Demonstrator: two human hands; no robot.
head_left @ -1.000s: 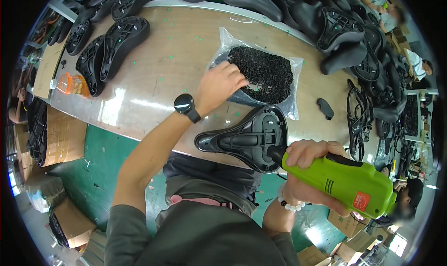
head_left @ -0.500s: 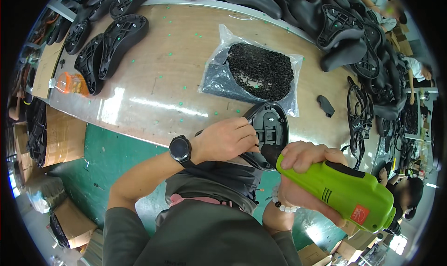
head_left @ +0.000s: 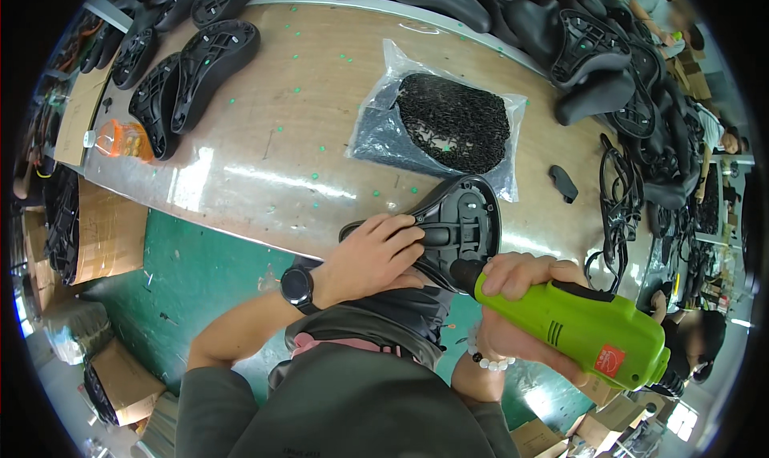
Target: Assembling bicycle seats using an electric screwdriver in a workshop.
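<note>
As your right hand (head_left: 505,335) is wrapping around the green power screwdriver (head_left: 561,322), its black nose is pointing at the upturned bicycle saddle (head_left: 467,217) by the table's (head_left: 276,149) near edge. Your left hand (head_left: 375,258) is resting, fingers slightly spread, over the saddle's narrow end. Beyond, a clear plastic bag (head_left: 383,143) is holding many small black screws (head_left: 460,109); at left, a cardboard box (head_left: 112,234) is holding black parts (head_left: 61,238).

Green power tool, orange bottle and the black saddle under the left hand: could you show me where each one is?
Green power tool (head_left: 585,328): head view, middle of its casing.
Orange bottle (head_left: 125,141): head view, its side.
Black saddle (head_left: 466,220): head view, its ribbed underside.
</note>
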